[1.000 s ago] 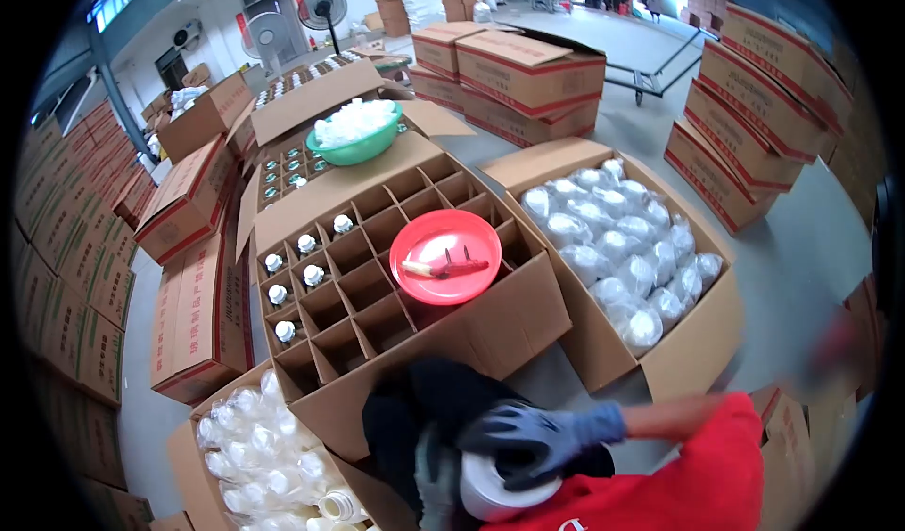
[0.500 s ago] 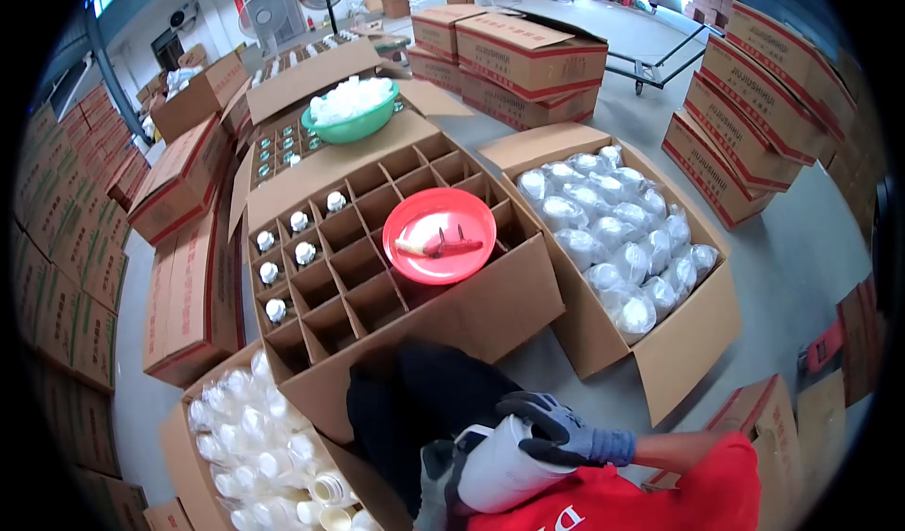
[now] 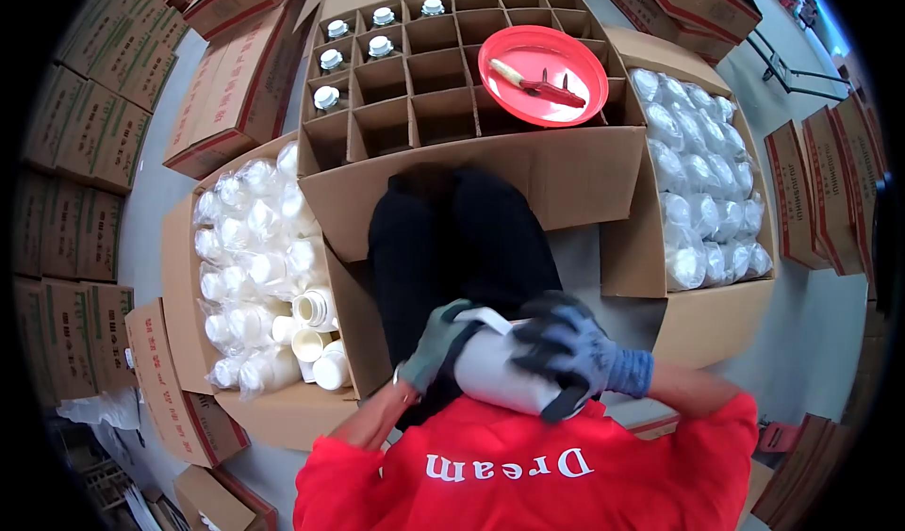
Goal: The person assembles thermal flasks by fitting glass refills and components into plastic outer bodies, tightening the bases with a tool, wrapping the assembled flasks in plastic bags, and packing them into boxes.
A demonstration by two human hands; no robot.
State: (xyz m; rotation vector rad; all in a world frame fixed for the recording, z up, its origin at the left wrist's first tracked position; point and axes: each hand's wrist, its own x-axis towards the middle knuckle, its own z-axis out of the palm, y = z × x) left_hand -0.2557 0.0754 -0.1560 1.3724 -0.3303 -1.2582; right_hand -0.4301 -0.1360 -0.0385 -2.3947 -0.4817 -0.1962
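A white cylinder (image 3: 500, 371), a roll or a bottle body I cannot tell which, lies across my lap with a pale strip standing off its upper left end. My left hand (image 3: 436, 344), in a grey-green and dark glove, grips that end. My right hand (image 3: 568, 350), in a blue-grey glove with dark fingers, is wrapped over the other end, a little blurred. Beyond my knees stands a divided carton (image 3: 462, 168) with several white-capped bottles (image 3: 327, 98) in its left cells. On its dividers rests a red basin (image 3: 544, 52) holding a red-handled tool (image 3: 556, 93).
At my left, an open carton (image 3: 353, 343) holds white plastic bottles (image 3: 267, 269), many in clear film. Another open carton (image 3: 712, 319) at my right holds film-wrapped items (image 3: 702, 168). Stacked cartons (image 3: 75, 220) line the left, and more cartons (image 3: 830, 182) stand at the far right.
My view has tilted down and turned right, so the cartons appear higher and my left arm shows. The cylinder stays in both hands; a pale strip now stands clear near my left fingers.
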